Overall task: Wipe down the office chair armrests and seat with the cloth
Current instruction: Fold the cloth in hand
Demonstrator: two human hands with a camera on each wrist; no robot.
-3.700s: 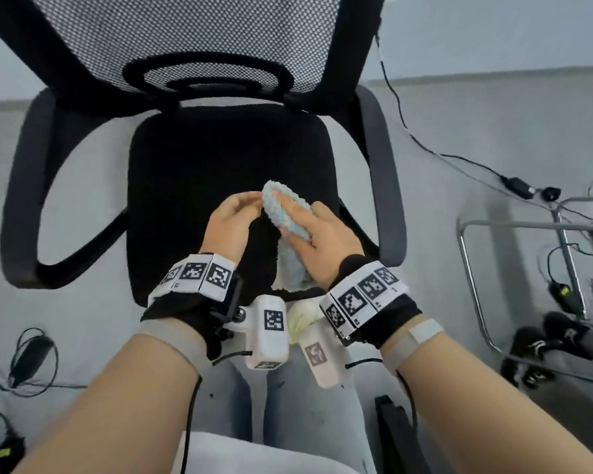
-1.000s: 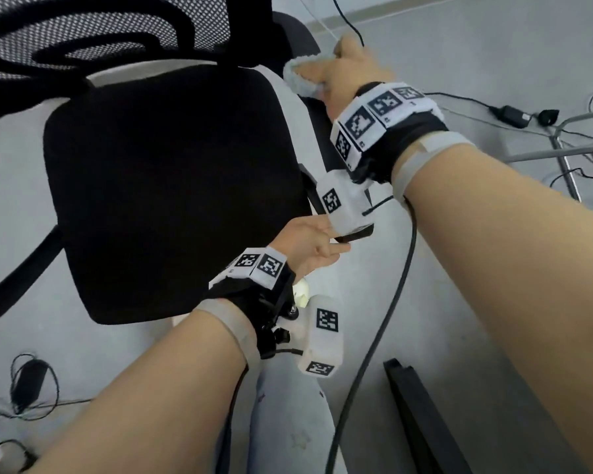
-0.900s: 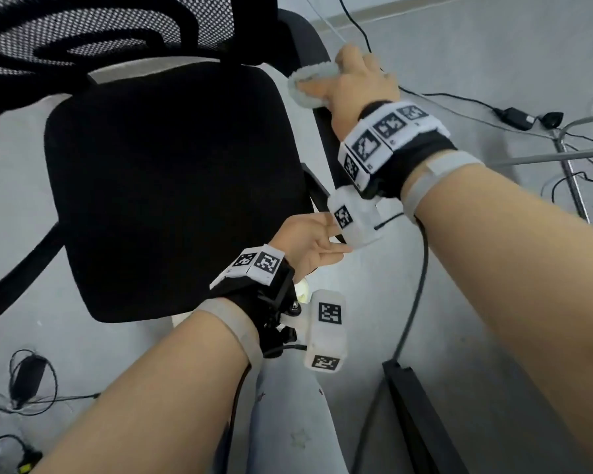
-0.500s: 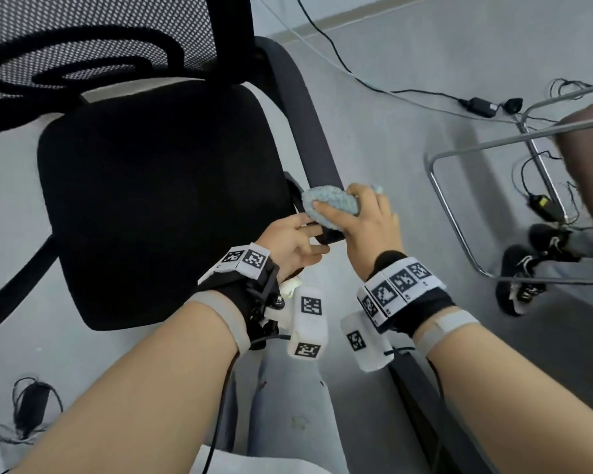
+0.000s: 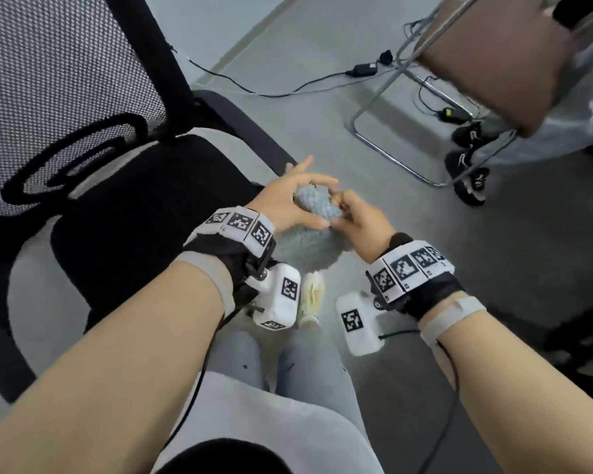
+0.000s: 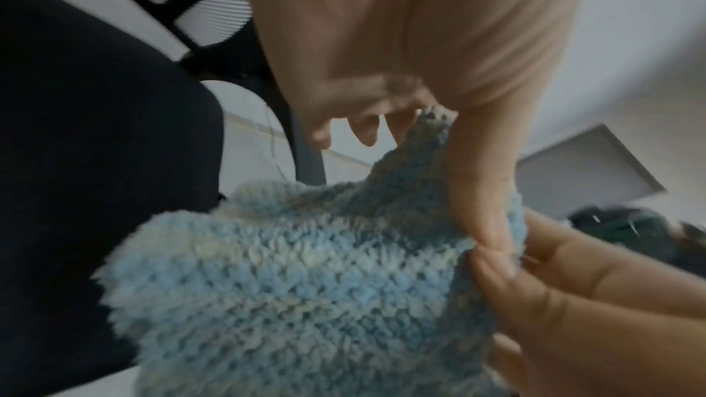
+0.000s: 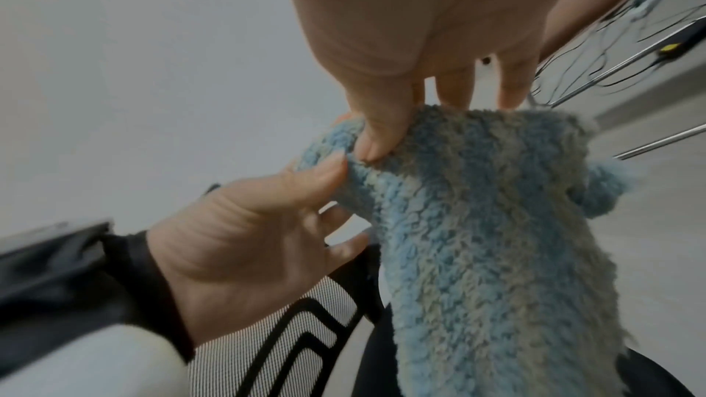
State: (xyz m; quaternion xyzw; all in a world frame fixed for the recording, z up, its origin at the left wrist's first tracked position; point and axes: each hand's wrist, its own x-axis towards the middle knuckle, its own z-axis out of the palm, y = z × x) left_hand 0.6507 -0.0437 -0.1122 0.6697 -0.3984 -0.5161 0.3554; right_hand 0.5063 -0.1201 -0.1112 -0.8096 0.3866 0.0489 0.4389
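Observation:
A fluffy blue cloth (image 5: 317, 208) hangs bunched between my two hands, in the air just off the front right corner of the black seat (image 5: 134, 234). My left hand (image 5: 288, 203) pinches its upper edge with the thumb (image 6: 481, 192), and one finger sticks out straight. My right hand (image 5: 356, 218) grips the same edge from the right, thumb (image 7: 376, 135) on top of the cloth (image 7: 477, 237). The rest of the cloth (image 6: 305, 283) droops below the hands. The chair's right armrest (image 5: 243, 126) runs back from my left hand to the mesh backrest (image 5: 48, 80).
A chrome tube chair frame (image 5: 391, 155) stands on the grey floor to the right, with a brown seat (image 5: 493, 63) above it. Cables and a power adapter (image 5: 363, 68) lie behind. Another person's black shoes (image 5: 466, 169) are at the right. My grey-trousered legs (image 5: 305, 364) are below the hands.
My right hand drew the cloth forward along the right armrest and came off its front end. My left hand left the armrest and took hold of the cloth too.

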